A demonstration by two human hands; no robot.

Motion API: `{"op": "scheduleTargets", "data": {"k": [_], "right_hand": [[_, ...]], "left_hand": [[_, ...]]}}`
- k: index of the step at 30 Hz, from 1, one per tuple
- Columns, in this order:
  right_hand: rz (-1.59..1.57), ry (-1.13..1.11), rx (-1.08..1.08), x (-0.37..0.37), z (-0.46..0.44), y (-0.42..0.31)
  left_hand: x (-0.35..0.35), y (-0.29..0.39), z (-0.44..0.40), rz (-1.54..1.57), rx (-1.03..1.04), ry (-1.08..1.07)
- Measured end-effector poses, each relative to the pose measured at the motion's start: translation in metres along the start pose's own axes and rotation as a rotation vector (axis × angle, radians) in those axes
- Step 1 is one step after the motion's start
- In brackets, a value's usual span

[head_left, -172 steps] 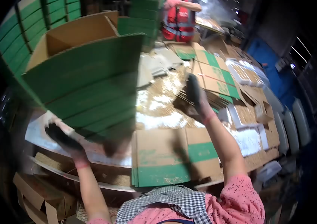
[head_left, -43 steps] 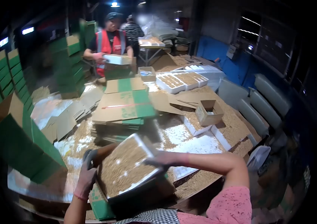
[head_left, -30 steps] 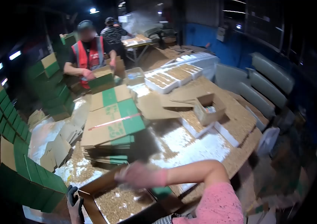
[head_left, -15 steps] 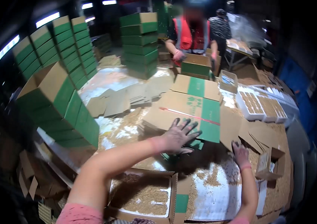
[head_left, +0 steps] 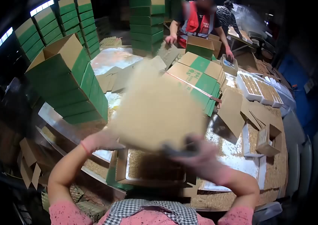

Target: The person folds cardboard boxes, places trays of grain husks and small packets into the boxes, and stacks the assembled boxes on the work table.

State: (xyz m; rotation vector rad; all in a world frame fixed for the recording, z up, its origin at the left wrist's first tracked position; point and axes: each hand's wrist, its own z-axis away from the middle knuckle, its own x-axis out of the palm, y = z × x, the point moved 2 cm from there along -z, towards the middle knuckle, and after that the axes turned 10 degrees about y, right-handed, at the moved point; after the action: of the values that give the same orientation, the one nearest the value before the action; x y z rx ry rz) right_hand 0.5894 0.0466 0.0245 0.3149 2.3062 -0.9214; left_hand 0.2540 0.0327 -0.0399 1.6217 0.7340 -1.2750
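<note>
A plain tan cardboard sheet [head_left: 159, 108], smeared by motion, is held up tilted in front of me. My left hand [head_left: 102, 140] grips its lower left corner, with the fingers partly hidden. At the lower right edge my right hand [head_left: 202, 155], in a dark-tipped glove, is closed on the sheet and blurred. Beneath the sheet stands an open cardboard box [head_left: 120, 167] with a white tray [head_left: 129, 155] inside, full of brown grainy material. Just beyond lies a pile of flat green-and-tan cartons [head_left: 194, 77] with a reddish strap across it.
Open green boxes [head_left: 69, 82] are stacked at left, with taller stacks behind. Loose cardboard sheets [head_left: 230, 112] and a small open carton [head_left: 269, 140] lie at right, near white trays [head_left: 250, 88]. A co-worker [head_left: 198, 24] in a red vest stands across the table.
The cardboard sheet is now raised between both hands. My left hand has moved off the carton pile, back and left; the right came inward. The co-worker's hand has reached to a small box.
</note>
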Motion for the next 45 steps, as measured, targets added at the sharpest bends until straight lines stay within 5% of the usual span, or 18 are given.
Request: {"op": "scheduleTargets", "data": {"k": [1, 3, 5, 6, 8, 12, 15, 18, 21, 23, 25, 28, 33, 35, 37, 39, 42, 45], "right_hand": [[0.039, -0.263, -0.316, 0.033, -0.003, -0.015], [-0.241, -0.683, -0.303, 0.102, 0.032, 0.005], [-0.024, -1.055, -0.405, 0.125, 0.061, 0.026], [-0.056, -1.186, -0.121, 0.123, 0.058, 0.032], [0.008, -1.166, -0.136, 0.100, 0.050, 0.032], [-0.029, -0.596, -0.491, 0.025, 0.018, 0.058], [0.083, -0.249, -0.036, 0.019, 0.054, 0.105], [0.207, -0.196, -0.225, 0.095, 0.101, 0.081], [-0.022, 0.150, 0.302, 0.111, 0.095, 0.098], [-0.524, -0.033, 0.857, 0.129, 0.141, 0.128], [-0.533, -0.173, 0.950, 0.123, 0.126, 0.091], [-1.057, 0.252, 1.252, 0.127, 0.095, 0.082], [-1.117, 0.387, 0.806, 0.089, -0.075, 0.038], [-1.129, 0.303, 0.675, 0.089, -0.160, 0.013], [-1.133, 0.187, 0.593, 0.106, -0.239, -0.015], [-1.118, 0.073, 0.552, 0.133, -0.299, -0.042], [-1.081, -0.090, 0.520, 0.185, -0.361, -0.081], [-1.062, -0.247, 0.508, 0.247, -0.391, -0.117]], "left_hand": [[0.009, -0.007, 0.018, 0.864, -0.193, 0.068], [0.007, 0.000, 0.027, 0.420, -0.162, 0.102], [0.034, -0.012, 0.037, 0.444, -0.197, 0.345], [0.027, 0.003, 0.033, 0.417, -0.265, 0.338], [0.038, -0.001, 0.032, 0.363, -0.291, 0.401], [0.046, -0.006, 0.088, 1.566, -0.650, 0.391], [0.107, -0.005, 0.103, 1.456, -0.550, 0.183], [0.123, 0.036, 0.056, 0.517, -0.565, 0.227], [0.133, 0.033, 0.056, 0.429, -0.584, 0.299], [0.130, 0.025, 0.061, 0.477, -0.530, 0.309], [0.145, 0.004, 0.066, 0.582, -0.408, 0.343], [0.096, 0.003, 0.052, 0.610, -0.421, 0.308], [-0.079, -0.067, 0.061, 1.102, -0.032, 0.685], [-0.134, -0.122, 0.108, 1.155, 0.134, 1.366], [-0.180, -0.207, 0.154, 0.888, -0.078, 1.841], [-0.214, -0.291, 0.177, 0.915, -0.010, 1.583], [-0.204, -0.316, 0.177, 0.782, -0.430, 1.374], [-0.188, -0.314, 0.172, 0.852, -0.243, 1.523]]}}
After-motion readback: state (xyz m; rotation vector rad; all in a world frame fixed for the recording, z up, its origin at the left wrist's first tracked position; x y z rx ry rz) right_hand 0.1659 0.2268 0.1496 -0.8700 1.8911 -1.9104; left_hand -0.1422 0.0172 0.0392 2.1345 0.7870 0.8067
